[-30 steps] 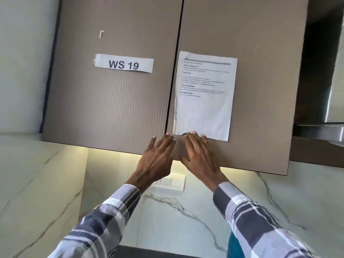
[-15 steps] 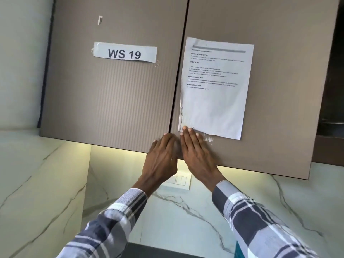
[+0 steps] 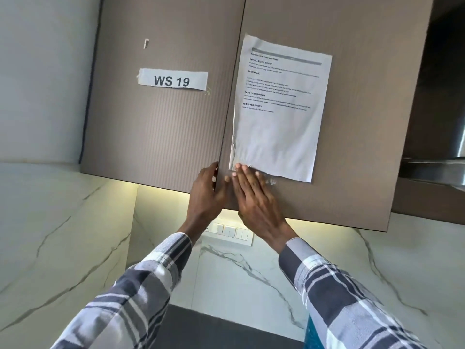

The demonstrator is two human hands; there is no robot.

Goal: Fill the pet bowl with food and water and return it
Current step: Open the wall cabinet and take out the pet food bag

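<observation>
Marble walls frame two cupboard doors (image 3: 352, 137); left hand (image 3: 205, 195) hooks the right door's edge, right hand (image 3: 254, 197) lies flat, straight-fingered: pull evenly, sparing the taped sheet (image 3: 279, 117).

Taupe wall cabinet (image 3: 163, 137), "WS 19" label (image 3: 172, 79), printed sheet (image 3: 279, 109), switch plate (image 3: 230, 233), marble backsplash (image 3: 251, 278)

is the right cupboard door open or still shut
Just starting to open: the right cupboard door has its inner edge standing proud of the left door, the left hand gripping that edge. Inside not visible.
</observation>
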